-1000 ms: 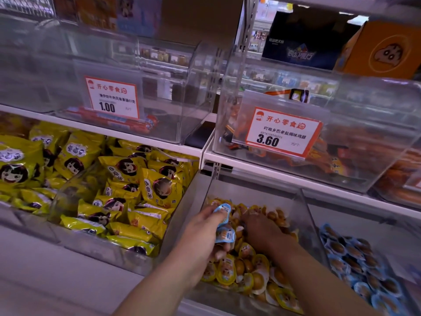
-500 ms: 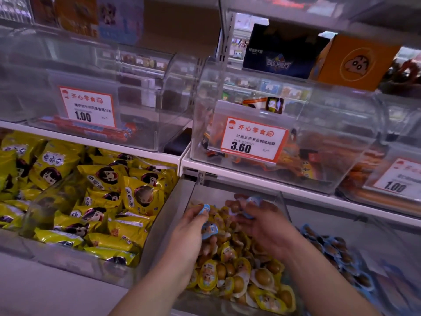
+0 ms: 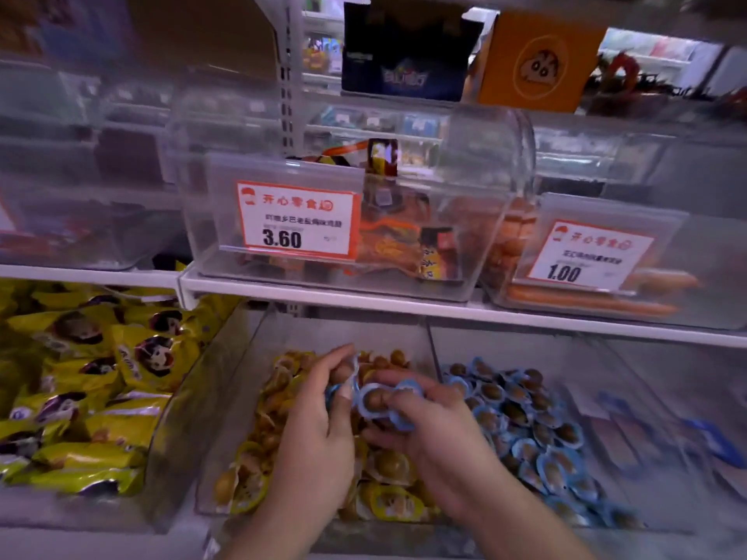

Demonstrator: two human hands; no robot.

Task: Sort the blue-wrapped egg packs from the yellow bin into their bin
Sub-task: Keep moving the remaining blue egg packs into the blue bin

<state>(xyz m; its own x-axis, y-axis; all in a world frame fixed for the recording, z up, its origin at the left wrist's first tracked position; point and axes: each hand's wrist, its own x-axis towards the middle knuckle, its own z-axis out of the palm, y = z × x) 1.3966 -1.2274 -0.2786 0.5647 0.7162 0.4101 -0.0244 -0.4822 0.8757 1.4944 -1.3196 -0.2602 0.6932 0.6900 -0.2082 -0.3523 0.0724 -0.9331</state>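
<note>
Both hands [image 3: 364, 414] around blue packs [image 3: 374, 400]

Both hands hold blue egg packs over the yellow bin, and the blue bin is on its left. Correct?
Not quite. The head view shows the blue bin on the right of the yellow bin, not the left; yellow snack bags fill the left side. The rest stands: left hand and right hand both hold blue egg packs over the yellow bin.

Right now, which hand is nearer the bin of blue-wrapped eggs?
Right. The right hand holds blue packs over the yellow bin, just beside the blue bin. The left hand sits farther left, also gripping blue packs.
</note>
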